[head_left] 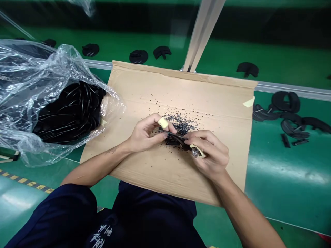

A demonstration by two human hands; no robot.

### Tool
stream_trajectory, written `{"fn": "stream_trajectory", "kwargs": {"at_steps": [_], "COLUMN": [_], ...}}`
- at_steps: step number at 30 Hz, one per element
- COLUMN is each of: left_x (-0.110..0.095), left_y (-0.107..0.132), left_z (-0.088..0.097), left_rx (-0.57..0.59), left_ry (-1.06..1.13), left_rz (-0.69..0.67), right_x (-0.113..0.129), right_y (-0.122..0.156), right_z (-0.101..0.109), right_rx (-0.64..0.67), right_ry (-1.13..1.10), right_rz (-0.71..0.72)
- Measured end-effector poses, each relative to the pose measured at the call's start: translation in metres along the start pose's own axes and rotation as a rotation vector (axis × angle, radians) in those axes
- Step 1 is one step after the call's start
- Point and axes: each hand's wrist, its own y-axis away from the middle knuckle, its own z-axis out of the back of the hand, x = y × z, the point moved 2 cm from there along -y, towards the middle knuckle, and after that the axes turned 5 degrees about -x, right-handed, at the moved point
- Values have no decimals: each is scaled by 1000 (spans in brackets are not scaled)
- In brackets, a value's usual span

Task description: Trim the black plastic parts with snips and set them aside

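Observation:
Between my two hands is a thin black curved part [176,136], held just above a cardboard sheet [144,168]. My left hand [148,133] pinches its left end between thumb and fingers; yellow tape wraps one fingertip. The right hand [208,150] is closed around the other end, also with yellow tape on a finger. Something small and shiny shows at that taped finger, too unclear to name. Beneath and behind the part, many tiny black scraps [181,122] lie heaped and scattered on the cardboard.
At the left, a clear plastic bag [59,69] holds a pile of glossy black parts [72,113]. Black curved pieces [286,101] lie on the green surface at the right. Several more black pieces [138,57] rest behind the cardboard, near an upright metal post [204,31].

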Motion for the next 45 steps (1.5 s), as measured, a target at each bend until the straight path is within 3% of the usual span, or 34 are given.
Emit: {"fn": "stream_trajectory", "kwargs": {"at_steps": [3,10,15,26,35,45], "left_x": [0,-2,-4,-5,-7,-7], "left_y": [1,0,0,1,3,3], "left_z": [0,-2,-1,0,1,1], "left_rx": [42,159,100,123,34,88], "left_ry": [-9,-285,-277,-351,-301,-312], "left_rz": [-9,-252,-231,-241,-170,-127], "right_x": [0,0,0,-3,-2,-3], "right_y": [0,1,0,0,-3,-2], "right_z": [1,-1,0,0,-2,-2], "right_rx": [-6,20,23,19,11,6], "right_ry": [-10,0,18,2,-50,-46], "right_rz": [-12,-29,-59,-137,-212,-387]}}
